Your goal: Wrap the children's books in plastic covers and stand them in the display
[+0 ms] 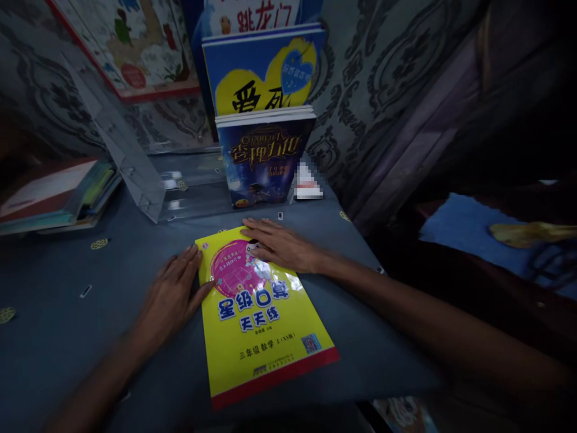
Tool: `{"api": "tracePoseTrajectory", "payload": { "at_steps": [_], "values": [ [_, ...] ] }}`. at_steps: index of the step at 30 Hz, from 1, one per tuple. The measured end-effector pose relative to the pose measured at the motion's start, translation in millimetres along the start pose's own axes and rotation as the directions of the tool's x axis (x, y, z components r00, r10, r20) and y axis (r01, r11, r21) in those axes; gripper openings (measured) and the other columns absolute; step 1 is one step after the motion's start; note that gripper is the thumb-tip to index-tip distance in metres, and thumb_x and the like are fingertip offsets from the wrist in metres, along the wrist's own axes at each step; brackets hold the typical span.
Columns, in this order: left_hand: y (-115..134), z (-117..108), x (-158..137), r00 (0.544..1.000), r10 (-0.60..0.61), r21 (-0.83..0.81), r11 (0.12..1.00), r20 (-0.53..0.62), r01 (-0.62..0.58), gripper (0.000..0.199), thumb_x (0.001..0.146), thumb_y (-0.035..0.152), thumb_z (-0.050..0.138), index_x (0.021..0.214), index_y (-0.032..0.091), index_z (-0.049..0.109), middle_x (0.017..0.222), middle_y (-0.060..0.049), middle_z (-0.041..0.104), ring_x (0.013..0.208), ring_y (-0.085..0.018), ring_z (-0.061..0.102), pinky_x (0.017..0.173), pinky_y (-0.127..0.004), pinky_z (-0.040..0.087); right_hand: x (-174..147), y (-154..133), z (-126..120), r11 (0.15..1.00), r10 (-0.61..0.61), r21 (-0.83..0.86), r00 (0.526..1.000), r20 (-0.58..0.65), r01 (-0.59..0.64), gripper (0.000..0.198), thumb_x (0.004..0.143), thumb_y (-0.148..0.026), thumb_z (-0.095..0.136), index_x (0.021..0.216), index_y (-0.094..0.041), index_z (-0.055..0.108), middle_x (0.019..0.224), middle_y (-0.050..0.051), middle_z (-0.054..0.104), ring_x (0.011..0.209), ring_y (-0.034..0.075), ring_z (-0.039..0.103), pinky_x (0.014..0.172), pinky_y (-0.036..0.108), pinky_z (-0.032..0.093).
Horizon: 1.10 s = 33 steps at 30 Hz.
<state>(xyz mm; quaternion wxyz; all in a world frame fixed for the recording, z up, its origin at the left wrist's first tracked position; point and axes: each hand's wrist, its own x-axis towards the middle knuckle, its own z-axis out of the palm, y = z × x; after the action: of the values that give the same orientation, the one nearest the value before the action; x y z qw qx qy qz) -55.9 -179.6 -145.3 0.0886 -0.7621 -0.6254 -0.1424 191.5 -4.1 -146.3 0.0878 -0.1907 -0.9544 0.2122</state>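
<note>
A yellow workbook with a red band along its near edge lies flat on the dark table, its cover facing up and bearing a pink circle. At its left edge rests my left hand, fingers stretched out and the thumb lying on the cover. My right hand lies across the far right corner of the cover, fingers extended flat. Neither hand is wrapped around anything. Just beyond the workbook, a dark blue book leans upright in front of a blue and yellow book.
A clear acrylic stand holds the upright books at the back. To the left is a stack of books. A picture book stands against the patterned wall. The table's right edge drops to a dark area with a blue cloth-like item.
</note>
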Motion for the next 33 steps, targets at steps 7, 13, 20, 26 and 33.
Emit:
{"api": "tracePoseTrajectory", "payload": {
  "at_steps": [7,13,20,26,33],
  "values": [
    [1,0,1,0.998,-0.035,0.009,0.999,0.053,0.035,0.07,0.103,0.063,0.024,0.141,0.01,0.052,0.147,-0.02,0.058,0.134,-0.033,0.057,0.11,-0.052,0.049,-13,4,-4,0.998,0.04,-0.039,0.999,-0.03,-0.041,0.055,0.107,-0.045,0.039,0.153,-0.016,0.043,0.166,0.014,0.032,0.155,0.025,0.027,0.128,0.052,0.02],
    [-3,-1,7,0.983,-0.069,-0.023,0.997,0.17,0.074,0.07,0.103,0.062,0.026,0.148,0.012,0.046,0.157,-0.018,0.047,0.144,-0.033,0.047,0.117,-0.053,0.04,-20,-5,1,0.99,0.066,-0.121,0.994,-0.089,-0.076,0.054,0.106,-0.045,0.039,0.149,-0.013,0.048,0.162,0.016,0.04,0.152,0.027,0.033,0.126,0.054,0.023],
    [-12,-3,40,0.931,-0.047,-0.023,0.998,0.363,0.059,0.067,0.105,0.057,0.025,0.158,0.018,0.035,0.165,-0.012,0.035,0.153,-0.031,0.031,0.12,-0.052,0.033,-49,-12,5,0.97,0.124,-0.187,0.979,-0.159,-0.153,0.058,0.106,-0.052,0.036,0.151,-0.018,0.046,0.162,0.017,0.04,0.151,0.03,0.035,0.122,0.056,0.029],
    [0,-2,84,0.9,-0.021,0.055,0.998,0.435,-0.003,0.057,0.107,0.05,0.024,0.159,0.029,0.033,0.16,-0.012,0.041,0.147,-0.036,0.036,0.113,-0.055,0.035,-81,-22,5,0.929,0.25,-0.235,0.952,-0.176,-0.287,0.064,0.106,-0.054,0.03,0.153,-0.012,0.042,0.161,0.022,0.038,0.152,0.034,0.034,0.121,0.062,0.027],
    [35,12,122,0.947,0.0,0.099,0.994,0.32,-0.034,0.049,0.106,0.04,0.033,0.152,0.032,0.047,0.123,-0.017,0.053,0.117,-0.037,0.051,0.098,-0.053,0.041,-125,-35,13,0.888,0.268,-0.312,0.931,-0.246,-0.338,0.061,0.107,-0.051,0.031,0.154,-0.013,0.04,0.16,0.023,0.041,0.149,0.035,0.039,0.117,0.064,0.031]
  ]
}}
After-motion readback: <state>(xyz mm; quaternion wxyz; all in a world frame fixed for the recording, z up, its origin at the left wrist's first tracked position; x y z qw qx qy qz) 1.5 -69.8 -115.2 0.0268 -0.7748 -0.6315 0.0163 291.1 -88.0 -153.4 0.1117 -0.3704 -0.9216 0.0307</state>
